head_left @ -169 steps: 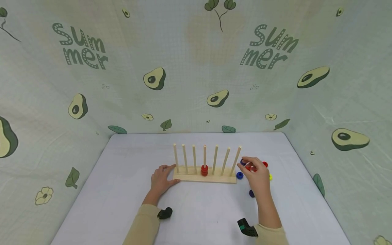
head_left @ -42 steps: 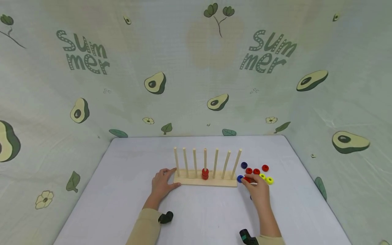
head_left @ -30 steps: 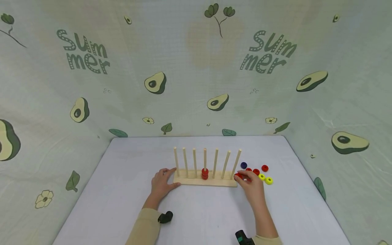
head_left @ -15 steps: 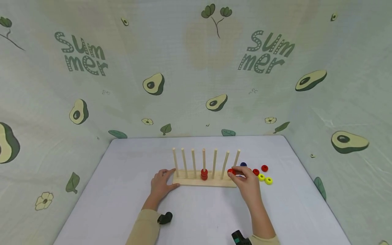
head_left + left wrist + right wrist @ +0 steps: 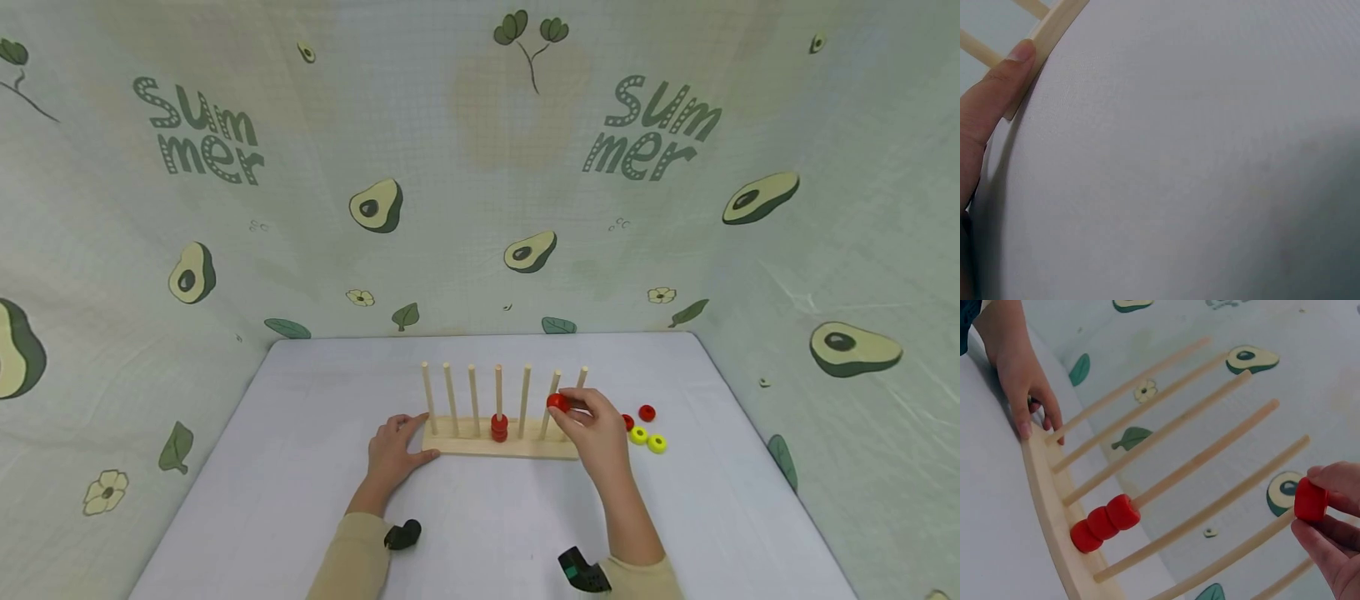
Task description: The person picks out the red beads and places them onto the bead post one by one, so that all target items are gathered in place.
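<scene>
A wooden peg rack (image 5: 487,448) with a row of upright pegs stands on the table. Its left end is held by my left hand (image 5: 392,450), thumb on the front edge and fingers behind; the left wrist view shows the thumb (image 5: 1013,69) pressed on the wood. Three red beads (image 5: 1104,523) are stacked at the foot of the middle peg. My right hand (image 5: 597,433) pinches another red bead (image 5: 1311,501) between thumb and fingertips. In the right wrist view that bead overlaps the upper end of the second peg from the right.
Right of the rack lie two yellow beads (image 5: 657,443) and a loose red bead (image 5: 647,413). Another red bead (image 5: 627,422) is partly covered by the right hand. The blue beads seen earlier are hidden behind that hand. A patterned cloth (image 5: 450,167) hangs around the table.
My right hand has picked up a red bead at the right of the rack and carried it left and upward to the second peg from the right. The left hand has stayed on the rack.
</scene>
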Action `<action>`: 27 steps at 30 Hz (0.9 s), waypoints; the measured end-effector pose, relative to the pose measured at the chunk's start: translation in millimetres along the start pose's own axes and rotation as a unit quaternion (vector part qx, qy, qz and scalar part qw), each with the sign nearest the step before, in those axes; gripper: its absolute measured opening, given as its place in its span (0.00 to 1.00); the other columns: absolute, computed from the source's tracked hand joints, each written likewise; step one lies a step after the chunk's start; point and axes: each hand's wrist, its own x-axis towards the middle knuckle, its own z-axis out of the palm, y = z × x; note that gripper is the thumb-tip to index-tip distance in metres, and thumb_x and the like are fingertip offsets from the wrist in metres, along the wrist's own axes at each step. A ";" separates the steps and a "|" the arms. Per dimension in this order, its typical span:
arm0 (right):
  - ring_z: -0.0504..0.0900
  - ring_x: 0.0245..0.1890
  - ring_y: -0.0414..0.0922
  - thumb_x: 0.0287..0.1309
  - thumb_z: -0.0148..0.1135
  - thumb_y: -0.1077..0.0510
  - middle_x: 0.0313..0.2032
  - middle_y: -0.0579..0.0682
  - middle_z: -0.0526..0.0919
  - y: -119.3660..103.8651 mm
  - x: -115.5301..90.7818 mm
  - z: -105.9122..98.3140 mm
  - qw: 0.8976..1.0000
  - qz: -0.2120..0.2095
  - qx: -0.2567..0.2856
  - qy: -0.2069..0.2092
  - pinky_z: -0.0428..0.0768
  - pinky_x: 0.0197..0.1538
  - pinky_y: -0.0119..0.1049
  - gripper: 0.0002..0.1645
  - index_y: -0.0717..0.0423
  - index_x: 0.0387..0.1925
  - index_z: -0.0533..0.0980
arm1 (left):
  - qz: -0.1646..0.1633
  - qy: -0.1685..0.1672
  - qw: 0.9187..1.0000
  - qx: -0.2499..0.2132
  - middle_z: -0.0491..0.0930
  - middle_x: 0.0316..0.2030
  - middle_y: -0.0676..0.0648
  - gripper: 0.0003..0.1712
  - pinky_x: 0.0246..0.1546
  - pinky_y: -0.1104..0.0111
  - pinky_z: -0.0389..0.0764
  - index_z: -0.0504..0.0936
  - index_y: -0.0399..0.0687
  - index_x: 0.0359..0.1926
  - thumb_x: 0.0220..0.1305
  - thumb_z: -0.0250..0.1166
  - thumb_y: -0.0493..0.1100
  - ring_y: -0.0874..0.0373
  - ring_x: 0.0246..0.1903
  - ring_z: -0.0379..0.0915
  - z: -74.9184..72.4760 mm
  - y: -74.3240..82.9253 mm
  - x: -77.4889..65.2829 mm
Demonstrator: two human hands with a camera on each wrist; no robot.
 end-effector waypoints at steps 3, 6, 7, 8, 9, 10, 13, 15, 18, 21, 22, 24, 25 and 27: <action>0.81 0.46 0.48 0.52 0.74 0.62 0.46 0.52 0.80 -4.2 2.0 2.3 1.000 -0.012 0.010 -0.002 0.80 0.45 0.31 0.20 0.58 0.48 0.81 | 0.000 0.001 1.000 -0.005 0.68 0.57 0.40 0.43 0.47 0.48 0.66 0.73 0.57 0.66 0.50 0.74 0.62 0.42 0.51 0.66 0.1 -0.6 0.3; 0.81 0.46 0.48 0.51 0.74 0.63 0.46 0.52 0.80 -8.6 3.2 4.5 1.000 -0.023 0.017 -0.004 0.80 0.46 0.33 0.21 0.58 0.48 0.81 | 0.001 0.002 1.000 -0.006 0.68 0.57 0.40 0.43 0.47 0.49 0.66 0.73 0.57 0.66 0.50 0.74 0.62 0.43 0.51 0.66 0.2 -0.9 0.5; 0.82 0.46 0.48 0.51 0.74 0.63 0.46 0.52 0.80 -10.2 3.5 5.2 0.999 -0.026 0.021 -0.005 0.80 0.46 0.34 0.21 0.59 0.48 0.81 | 0.002 0.002 1.000 -0.006 0.68 0.57 0.40 0.43 0.47 0.48 0.66 0.73 0.57 0.66 0.50 0.74 0.62 0.43 0.51 0.66 0.2 -1.0 0.5; 0.82 0.46 0.48 0.50 0.74 0.63 0.46 0.53 0.80 -11.8 3.6 5.9 0.999 -0.030 0.025 -0.005 0.80 0.47 0.36 0.21 0.59 0.48 0.80 | 0.002 0.001 1.000 -0.005 0.67 0.57 0.40 0.43 0.47 0.49 0.66 0.73 0.57 0.66 0.50 0.73 0.62 0.42 0.52 0.66 0.2 -1.0 0.4; 0.82 0.46 0.48 0.50 0.74 0.63 0.46 0.53 0.80 -13.7 3.5 6.6 0.999 -0.033 0.026 -0.006 0.80 0.47 0.37 0.21 0.59 0.48 0.81 | 0.002 0.002 1.000 -0.004 0.67 0.57 0.40 0.43 0.47 0.48 0.66 0.73 0.57 0.66 0.50 0.73 0.62 0.42 0.52 0.66 0.2 -0.9 0.3; 0.82 0.45 0.48 0.50 0.74 0.64 0.46 0.53 0.80 -15.5 3.4 7.3 0.999 -0.036 0.029 -0.006 0.80 0.48 0.39 0.20 0.60 0.47 0.81 | 0.003 0.001 1.000 -0.004 0.67 0.57 0.40 0.43 0.46 0.48 0.66 0.73 0.57 0.66 0.50 0.73 0.62 0.42 0.52 0.66 0.1 -0.8 0.1; 0.82 0.45 0.47 0.50 0.74 0.65 0.46 0.53 0.80 -24.0 1.6 9.3 0.998 -0.049 0.035 -0.004 0.79 0.49 0.39 0.19 0.61 0.46 0.81 | 0.003 0.002 1.000 -0.003 0.67 0.57 0.40 0.43 0.46 0.49 0.66 0.73 0.57 0.66 0.50 0.73 0.62 0.42 0.52 0.66 -0.4 -0.6 -0.5; 0.82 0.44 0.48 0.50 0.73 0.67 0.45 0.54 0.80 -34.4 -1.8 9.9 0.997 -0.066 0.029 0.002 0.78 0.50 0.35 0.19 0.62 0.46 0.81 | 0.004 0.004 1.000 -0.003 0.68 0.57 0.40 0.42 0.46 0.49 0.66 0.73 0.57 0.66 0.50 0.74 0.62 0.42 0.51 0.66 -0.7 -0.4 -1.0; 0.82 0.43 0.50 0.50 0.72 0.70 0.44 0.57 0.80 -51.6 -8.0 9.9 0.994 -0.103 0.023 0.008 0.77 0.50 0.30 0.18 0.66 0.45 0.81 | 0.005 0.006 1.000 -0.007 0.68 0.56 0.40 0.42 0.46 0.49 0.66 0.73 0.57 0.66 0.50 0.74 0.62 0.42 0.51 0.67 -0.9 -0.3 -2.1; 0.82 0.42 0.50 0.50 0.71 0.72 0.42 0.57 0.80 -54.6 -9.1 12.1 0.990 -0.139 0.030 0.012 0.76 0.49 0.26 0.17 0.68 0.45 0.80 | 0.004 0.005 1.000 -0.008 0.68 0.56 0.39 0.42 0.47 0.48 0.66 0.73 0.56 0.66 0.50 0.74 0.61 0.42 0.51 0.66 -1.4 0.0 -2.2; 0.82 0.42 0.49 0.50 0.71 0.72 0.43 0.56 0.80 -50.6 -7.5 13.5 0.988 -0.152 0.036 0.013 0.76 0.49 0.25 0.17 0.68 0.45 0.80 | 0.004 0.004 1.000 -0.008 0.68 0.56 0.39 0.42 0.47 0.48 0.66 0.73 0.56 0.66 0.50 0.74 0.61 0.42 0.51 0.66 -1.2 -0.1 -2.2; 0.81 0.42 0.48 0.50 0.71 0.72 0.43 0.53 0.80 -39.8 -2.7 16.7 0.983 -0.177 0.049 0.015 0.77 0.48 0.26 0.18 0.66 0.45 0.81 | 0.005 0.004 1.000 -0.005 0.68 0.57 0.40 0.42 0.47 0.48 0.66 0.73 0.56 0.66 0.50 0.74 0.62 0.42 0.51 0.66 -0.3 -0.5 -1.8; 0.81 0.42 0.47 0.50 0.71 0.71 0.44 0.52 0.80 -35.0 -0.2 18.2 0.981 -0.187 0.055 0.016 0.77 0.49 0.27 0.18 0.64 0.46 0.81 | 0.005 0.004 1.000 -0.002 0.68 0.56 0.40 0.43 0.46 0.48 0.67 0.73 0.57 0.66 0.50 0.74 0.62 0.42 0.51 0.67 0.2 -1.0 -1.3; 0.80 0.43 0.45 0.51 0.71 0.71 0.45 0.50 0.80 -27.4 4.9 20.5 0.976 -0.209 0.062 0.015 0.77 0.49 0.28 0.19 0.63 0.47 0.81 | 0.006 0.005 1.000 0.002 0.68 0.56 0.40 0.43 0.46 0.48 0.67 0.73 0.57 0.66 0.50 0.73 0.63 0.42 0.51 0.67 1.3 -2.0 -0.2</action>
